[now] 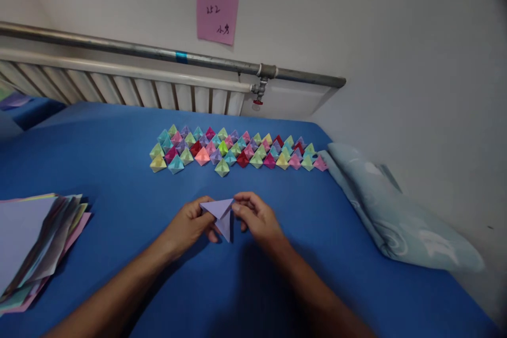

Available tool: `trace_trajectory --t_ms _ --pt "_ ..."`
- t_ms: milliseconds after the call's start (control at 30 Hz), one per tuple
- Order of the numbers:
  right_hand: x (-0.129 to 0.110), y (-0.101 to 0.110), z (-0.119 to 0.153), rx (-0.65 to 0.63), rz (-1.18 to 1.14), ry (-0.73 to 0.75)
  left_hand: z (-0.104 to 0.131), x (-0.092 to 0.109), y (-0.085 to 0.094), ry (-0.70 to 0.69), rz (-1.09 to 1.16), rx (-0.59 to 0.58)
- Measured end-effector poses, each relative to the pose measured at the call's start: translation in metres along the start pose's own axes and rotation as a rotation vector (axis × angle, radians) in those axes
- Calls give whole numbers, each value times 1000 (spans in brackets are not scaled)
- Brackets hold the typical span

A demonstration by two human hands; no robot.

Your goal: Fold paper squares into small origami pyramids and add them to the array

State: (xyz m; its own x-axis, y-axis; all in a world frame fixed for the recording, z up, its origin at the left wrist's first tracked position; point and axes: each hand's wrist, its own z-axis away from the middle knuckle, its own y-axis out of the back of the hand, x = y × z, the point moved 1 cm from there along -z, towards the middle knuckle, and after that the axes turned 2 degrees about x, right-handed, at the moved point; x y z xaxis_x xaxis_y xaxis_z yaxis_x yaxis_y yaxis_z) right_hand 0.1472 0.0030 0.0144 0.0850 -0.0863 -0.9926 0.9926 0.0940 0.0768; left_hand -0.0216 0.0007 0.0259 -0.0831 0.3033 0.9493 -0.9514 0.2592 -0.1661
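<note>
A partly folded lavender paper (pixel 222 212), with a triangular flap across its top and a point hanging down, is held above the blue surface (pixel 130 206). My left hand (pixel 194 223) pinches its left side, the thumb in front and the fingers behind. At its upper right corner, my right hand (pixel 255 216) has thumb and index finger closed on the paper's edge. Beyond both hands, several small folded paper pieces (pixel 242 159) in many colours stand in rows, and one light green piece (pixel 222 168) sits a little nearer to me.
A stack of coloured paper sheets (pixel 27 232) lies at the left edge. On the right is a folded light blue cloth (pixel 376 206) against the wall. A white radiator (pixel 130 84), a metal pipe (pixel 138 51) and a pink note (pixel 217 12) are at the back.
</note>
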Motion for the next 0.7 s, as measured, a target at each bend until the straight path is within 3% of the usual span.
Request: trace_trajectory --t_ms 100,233,500,700 --pt "1 -2 -4 -95 -170 -122 1 0 0 20 -3 -70" --pt "2 -4 -3 -51 -250 -113 0 -4 1 35 -12 -115" --pt "1 -8 1 58 -215 -54 1 -6 1 115 -5 -89" --pt "-2 -9 5 3 -205 -37 -1 -7 -2 112 -15 -34"
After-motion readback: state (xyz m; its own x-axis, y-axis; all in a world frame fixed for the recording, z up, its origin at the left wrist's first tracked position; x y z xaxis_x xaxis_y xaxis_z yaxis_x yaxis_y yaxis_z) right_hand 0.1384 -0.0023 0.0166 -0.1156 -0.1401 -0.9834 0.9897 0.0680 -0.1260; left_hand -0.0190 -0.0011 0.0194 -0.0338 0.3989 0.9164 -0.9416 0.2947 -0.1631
